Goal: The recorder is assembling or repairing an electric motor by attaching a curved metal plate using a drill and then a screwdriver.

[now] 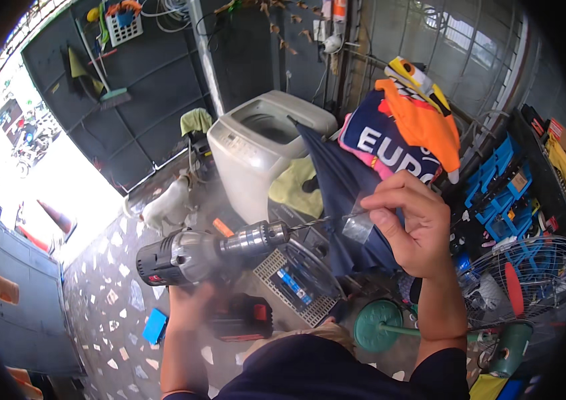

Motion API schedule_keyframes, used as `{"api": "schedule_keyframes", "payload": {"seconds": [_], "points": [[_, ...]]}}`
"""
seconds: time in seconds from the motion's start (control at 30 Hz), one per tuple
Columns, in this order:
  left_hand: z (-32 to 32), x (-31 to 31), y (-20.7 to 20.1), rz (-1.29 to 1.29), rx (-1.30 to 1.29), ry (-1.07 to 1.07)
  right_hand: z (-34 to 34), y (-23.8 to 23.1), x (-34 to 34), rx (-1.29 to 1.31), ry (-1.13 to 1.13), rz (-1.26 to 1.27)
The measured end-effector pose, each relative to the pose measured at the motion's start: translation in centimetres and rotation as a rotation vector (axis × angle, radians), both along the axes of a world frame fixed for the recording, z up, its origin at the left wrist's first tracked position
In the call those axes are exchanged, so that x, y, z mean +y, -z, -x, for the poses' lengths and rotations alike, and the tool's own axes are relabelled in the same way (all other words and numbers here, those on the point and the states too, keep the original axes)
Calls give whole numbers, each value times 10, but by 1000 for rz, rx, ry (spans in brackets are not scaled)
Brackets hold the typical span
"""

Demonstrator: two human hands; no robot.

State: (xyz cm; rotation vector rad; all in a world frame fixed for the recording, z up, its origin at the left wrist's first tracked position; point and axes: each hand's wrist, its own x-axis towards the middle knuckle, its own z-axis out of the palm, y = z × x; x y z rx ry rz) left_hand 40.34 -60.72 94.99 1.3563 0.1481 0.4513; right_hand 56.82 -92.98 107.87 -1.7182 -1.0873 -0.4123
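Observation:
My left hand (189, 303), partly blurred, is closed around the grip of a grey and black cordless drill (193, 257). A dark battery pack with red parts (246, 317) shows at the bottom of the drill. From its metal chuck (256, 239) a spiral drill bit (308, 224) points right. My right hand (413, 223) pinches a small clear plastic bag (358, 229) between thumb and fingers, close to the bit's tip. Whether the tip touches the bag or fingers I cannot tell.
A washing machine (243, 163) stands ahead, with a dark cloth (339, 180) and piled clothes (396, 127) to its right. A white dog (166, 203) is at left. A wire fan guard (529, 277) and green fan base (377, 325) lie right. A blue object (155, 325) lies on the floor.

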Motion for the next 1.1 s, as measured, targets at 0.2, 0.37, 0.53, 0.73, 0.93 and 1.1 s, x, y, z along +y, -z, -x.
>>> {"api": "schedule_keyframes", "payload": {"seconds": [0.2,0.37,0.53,0.73,0.93,1.1], "points": [[43,32,-6,-63,85,-38,27,1,42,44,-62,4],[61,46,-1,-10,75,10,42,3,64,50,-55,82],[66,54,0,-4,107,6,51,8,76,73,-20,89],[69,67,14,22,128,30,54,14,82,58,43,214],[75,77,23,145,166,83,51,26,98,128,-16,195],[110,73,87,84,376,35,40,106,132,521,-70,74]]}}
